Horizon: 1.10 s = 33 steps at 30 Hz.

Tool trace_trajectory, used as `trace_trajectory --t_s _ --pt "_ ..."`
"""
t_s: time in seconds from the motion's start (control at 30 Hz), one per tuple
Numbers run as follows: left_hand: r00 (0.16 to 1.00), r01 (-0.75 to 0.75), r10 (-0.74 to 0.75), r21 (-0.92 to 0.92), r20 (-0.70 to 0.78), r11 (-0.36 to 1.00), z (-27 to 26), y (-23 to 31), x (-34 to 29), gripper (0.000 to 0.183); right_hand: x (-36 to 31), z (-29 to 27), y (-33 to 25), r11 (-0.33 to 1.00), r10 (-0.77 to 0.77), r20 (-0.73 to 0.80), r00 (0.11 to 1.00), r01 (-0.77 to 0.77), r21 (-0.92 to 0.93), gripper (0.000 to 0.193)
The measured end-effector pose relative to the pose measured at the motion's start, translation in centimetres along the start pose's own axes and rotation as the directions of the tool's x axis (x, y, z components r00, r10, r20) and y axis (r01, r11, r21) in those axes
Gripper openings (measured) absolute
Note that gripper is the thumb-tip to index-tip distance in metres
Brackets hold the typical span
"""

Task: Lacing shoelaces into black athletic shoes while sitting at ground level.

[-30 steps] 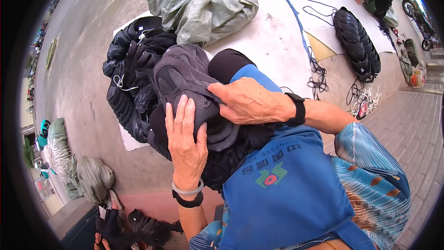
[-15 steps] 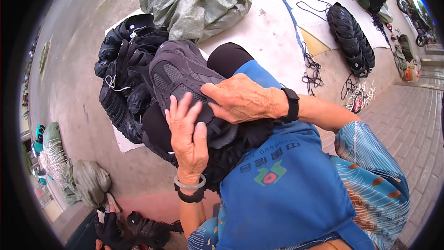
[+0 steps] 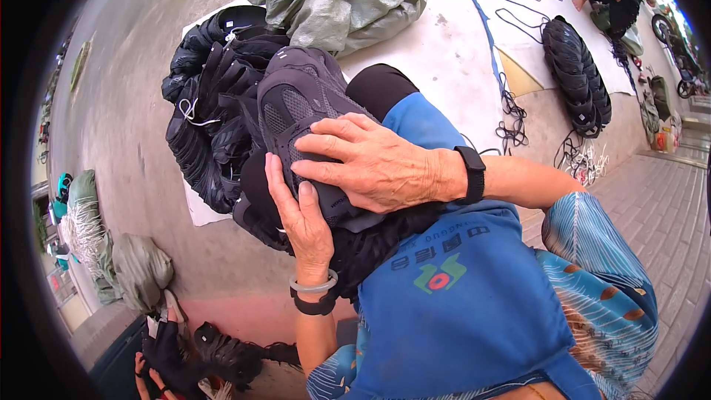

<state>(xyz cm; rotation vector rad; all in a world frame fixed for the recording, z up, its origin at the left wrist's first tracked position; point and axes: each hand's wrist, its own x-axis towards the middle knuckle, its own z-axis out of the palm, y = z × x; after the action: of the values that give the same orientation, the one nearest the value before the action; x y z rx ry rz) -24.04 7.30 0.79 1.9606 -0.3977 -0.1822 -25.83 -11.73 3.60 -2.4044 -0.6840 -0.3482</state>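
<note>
A stack of nested dark grey mesh shoe uppers (image 3: pixel 285 104) rests across my lap. My right hand (image 3: pixel 370 159) lies over the top upper with its fingers stretched out and slightly apart. Against the near left side of that upper, my left hand (image 3: pixel 302 218) holds its edge, thumb on top; the other fingertips are partly hidden. More black shoe uppers (image 3: pixel 207 115) with a white lace are bunched beside the stack, on the left. A blue apron (image 3: pixel 466 296) covers my front, close to the stack's near end.
A grey-green woven sack (image 3: pixel 333 0) sits on white sheeting (image 3: pixel 459 37) ahead. Farther right lie another nested stack of black uppers (image 3: pixel 578 78) and loose black cords (image 3: pixel 511 115). People work at the upper right and lower left. Filled sacks (image 3: pixel 141 270) stand at the left.
My right hand has moved left and flattened over the upper from a bent-finger hold. My left hand's spread fingers have drawn back to the upper's side. The view has shifted slightly.
</note>
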Motion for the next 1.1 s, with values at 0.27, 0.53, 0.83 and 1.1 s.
trace_trajectory --t_s 0.27,0.53,0.83,1.1 --pt "0.999 -0.024 0.023 0.017 0.024 1.0 1.3 -1.5 1.5 0.055 1.0 1.2 -0.7 0.916 -0.026 0.05 0.998 0.044 -0.398 0.041" --pt "0.992 0.12 -0.113 -0.133 0.059 0.984 0.1 -0.9 0.7 0.062 -0.9 3.4 0.7 0.998 -0.046 -0.15 0.988 0.051 0.024 0.063" --pt "0.991 -0.137 0.136 0.06 0.017 0.989 0.2 0.5 0.2 0.062 -1.9 3.9 1.5 0.988 0.109 -0.263 0.959 -0.076 0.132 0.056" --pt "0.955 -0.288 0.294 0.29 0.021 0.913 -0.3 4.3 -0.4 0.062 -9.6 -2.4 1.0 0.918 0.258 0.354 0.899 -0.342 0.201 0.048"
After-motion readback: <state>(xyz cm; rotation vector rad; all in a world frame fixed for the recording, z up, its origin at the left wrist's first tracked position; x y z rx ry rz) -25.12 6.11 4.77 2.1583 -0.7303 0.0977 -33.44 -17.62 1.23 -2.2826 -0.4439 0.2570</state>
